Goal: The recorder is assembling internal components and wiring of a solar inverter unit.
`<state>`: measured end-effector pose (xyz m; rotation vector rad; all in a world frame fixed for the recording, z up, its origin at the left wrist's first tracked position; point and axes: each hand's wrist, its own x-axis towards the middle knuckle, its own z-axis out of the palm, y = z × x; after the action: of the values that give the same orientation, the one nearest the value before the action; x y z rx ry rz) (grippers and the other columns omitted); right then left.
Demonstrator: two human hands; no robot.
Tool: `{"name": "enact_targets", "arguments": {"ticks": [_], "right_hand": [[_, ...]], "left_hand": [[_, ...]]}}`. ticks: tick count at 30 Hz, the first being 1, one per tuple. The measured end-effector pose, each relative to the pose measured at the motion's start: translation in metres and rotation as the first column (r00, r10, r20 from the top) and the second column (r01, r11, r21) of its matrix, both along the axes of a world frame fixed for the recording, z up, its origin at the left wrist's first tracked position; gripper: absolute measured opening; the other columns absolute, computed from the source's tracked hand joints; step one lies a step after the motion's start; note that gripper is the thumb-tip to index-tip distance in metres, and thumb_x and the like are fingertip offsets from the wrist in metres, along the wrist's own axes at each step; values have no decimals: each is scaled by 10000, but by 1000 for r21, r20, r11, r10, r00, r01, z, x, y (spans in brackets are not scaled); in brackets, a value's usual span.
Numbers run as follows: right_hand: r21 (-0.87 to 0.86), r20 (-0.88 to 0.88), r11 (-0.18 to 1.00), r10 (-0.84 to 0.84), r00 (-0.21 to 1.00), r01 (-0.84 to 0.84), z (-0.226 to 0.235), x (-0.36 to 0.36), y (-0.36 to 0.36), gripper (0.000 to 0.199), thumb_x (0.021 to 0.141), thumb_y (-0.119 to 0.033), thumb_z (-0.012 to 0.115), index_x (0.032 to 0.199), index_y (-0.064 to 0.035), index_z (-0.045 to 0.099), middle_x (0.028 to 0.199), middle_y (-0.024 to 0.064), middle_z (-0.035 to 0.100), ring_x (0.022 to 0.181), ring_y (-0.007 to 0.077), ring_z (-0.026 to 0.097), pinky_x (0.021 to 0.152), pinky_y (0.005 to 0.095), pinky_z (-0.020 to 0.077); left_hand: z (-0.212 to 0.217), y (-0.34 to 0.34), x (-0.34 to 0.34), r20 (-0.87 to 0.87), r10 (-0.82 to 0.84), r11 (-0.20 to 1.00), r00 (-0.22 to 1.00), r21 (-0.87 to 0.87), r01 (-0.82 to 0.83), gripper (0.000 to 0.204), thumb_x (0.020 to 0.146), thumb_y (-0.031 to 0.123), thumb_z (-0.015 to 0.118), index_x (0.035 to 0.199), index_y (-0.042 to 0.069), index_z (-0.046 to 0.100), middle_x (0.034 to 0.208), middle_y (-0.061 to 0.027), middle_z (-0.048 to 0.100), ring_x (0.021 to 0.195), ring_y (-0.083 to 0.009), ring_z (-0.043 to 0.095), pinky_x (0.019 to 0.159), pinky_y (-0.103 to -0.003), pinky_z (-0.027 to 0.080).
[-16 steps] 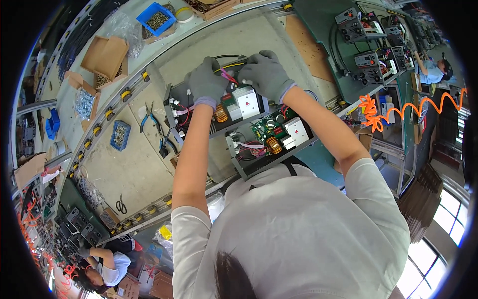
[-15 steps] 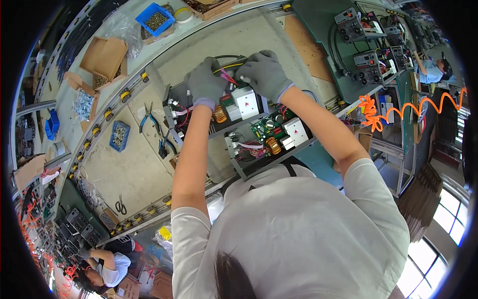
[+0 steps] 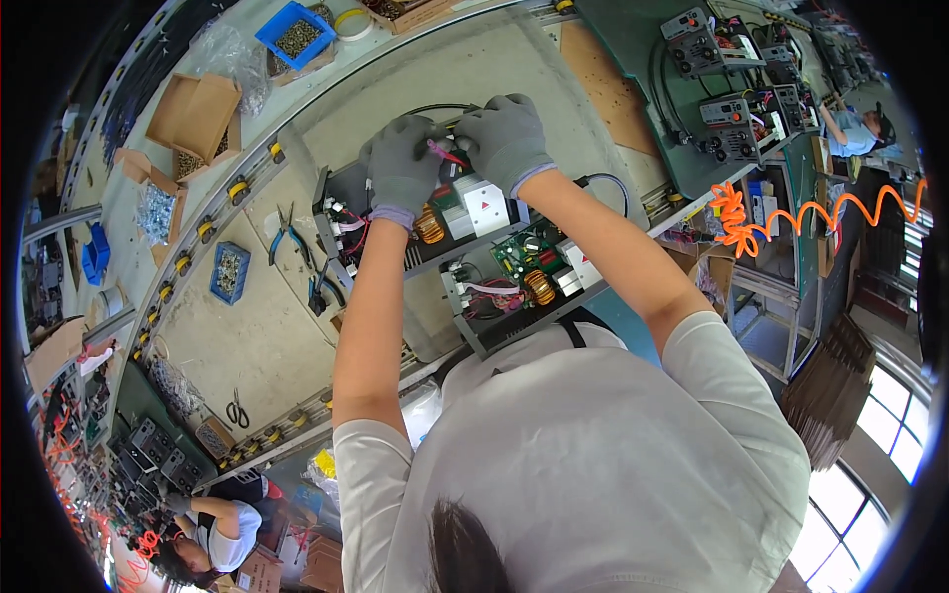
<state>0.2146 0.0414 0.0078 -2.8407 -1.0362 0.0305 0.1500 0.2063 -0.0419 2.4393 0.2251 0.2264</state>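
Observation:
An electronics unit with an open grey metal chassis (image 3: 414,263) lies before me, a copper coil (image 3: 429,225) and a silver heat sink (image 3: 484,208) inside it. Over its far side my left hand (image 3: 403,163), in a grey glove, pinches wires with pink sleeves (image 3: 447,151). Close beside it, my gloved right hand (image 3: 506,138) has its fingers bent together at the same wires; what lies between those fingertips is hidden. A second open unit (image 3: 529,272) with a green circuit board sits nearer my body, partly under my right forearm.
Pliers (image 3: 289,237) and a blue bin of small parts (image 3: 229,272) lie to the left. A roller rail (image 3: 205,229) curves past them. Finished-looking units (image 3: 727,114) stand at the right, near an orange coiled hose (image 3: 732,212). Co-workers sit at lower left and far right.
My hands have come closer together over the far side of the unit. The yellow wire stretched between them before is now mostly hidden. The view has shifted slightly.

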Motion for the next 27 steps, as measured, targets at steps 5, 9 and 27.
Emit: {"name": "enact_targets", "arguments": {"ticks": [5, 9, 27], "right_hand": [[194, -141, 978, -51, 989, 78, 2, 4, -4, 128, 823, -296, 730, 918, -226, 779, 872, 2, 737, 970, 231, 642, 966, 414, 422], [198, -127, 978, -37, 991, 62, 0, 4, -3, 117, 820, -297, 725, 880, -209, 774, 851, 11, 734, 955, 244, 641, 943, 412, 430], [-8, 261, 946, 315, 912, -324, -13, 3, -2, 103, 717, -248, 717, 764, -156, 707, 786, 16, 662, 930, 226, 623, 928, 407, 472]], "left_hand": [[-10, 0, 2, 48, 18, 1000, 999, 6, -19, 280, 756, 190, 729, 1035, 212, 736, 1134, -38, 673, 1138, -287, 591, 1021, -435, 357], [-3, -1, 0, 36, 29, 998, 999, 47, -31, 321, 753, 190, 734, 1072, 233, 728, 1136, -40, 672, 1136, -284, 594, 1020, -433, 361], [10, -3, 6, -77, -20, 996, 997, 89, 27, 593, 776, 123, 652, 1350, 234, 549, 1199, -52, 665, 1134, -271, 619, 1036, -444, 402]]}}
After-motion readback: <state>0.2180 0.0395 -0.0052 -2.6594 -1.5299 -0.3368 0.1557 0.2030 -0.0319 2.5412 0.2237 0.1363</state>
